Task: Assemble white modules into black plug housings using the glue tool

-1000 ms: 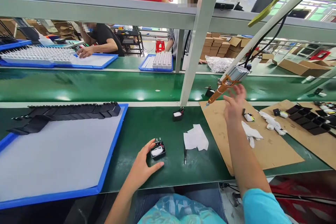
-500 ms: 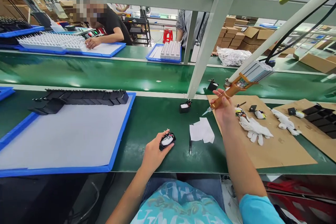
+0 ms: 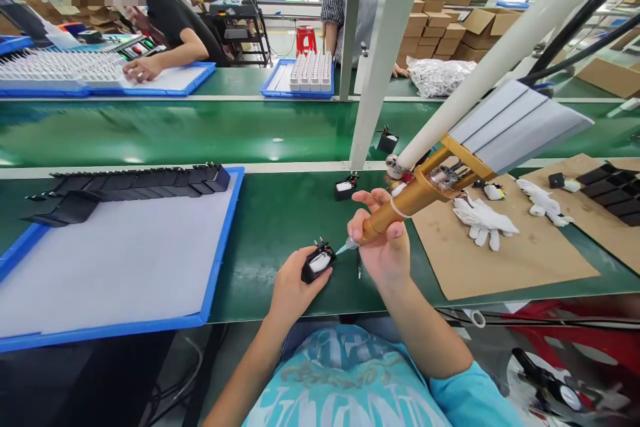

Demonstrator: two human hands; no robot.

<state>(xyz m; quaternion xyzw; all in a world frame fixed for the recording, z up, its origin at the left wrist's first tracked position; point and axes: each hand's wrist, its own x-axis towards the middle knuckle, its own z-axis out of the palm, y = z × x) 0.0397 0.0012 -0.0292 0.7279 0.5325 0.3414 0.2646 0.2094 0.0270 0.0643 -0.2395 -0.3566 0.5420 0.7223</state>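
My left hand (image 3: 293, 287) grips a small black housing (image 3: 319, 263) with a white part and thin wires inside, just above the green bench. In my right hand (image 3: 385, 247) is a gold-coloured glue dispenser (image 3: 400, 208) with a narrow pale nozzle (image 3: 345, 248). The nozzle tip points left and down at the housing's right edge; whether it touches cannot be made out. Behind my hands a similar black housing (image 3: 346, 188) stands on the bench. A thin dark tool (image 3: 359, 265) lies partly hidden beside my right hand.
At left, a blue-rimmed tray (image 3: 220, 260) holds a row of black housings (image 3: 150, 181). Brown cardboard (image 3: 450, 273) at right carries white gloves (image 3: 485, 221). A white post (image 3: 375, 67) rises behind the bench. Across the belt a co-worker's hand (image 3: 144, 69) rests near white parts.
My right hand has brought the dispenser left and down, so its nozzle is now at the housing. The white paper is now hidden behind my right hand. My left hand keeps its hold.
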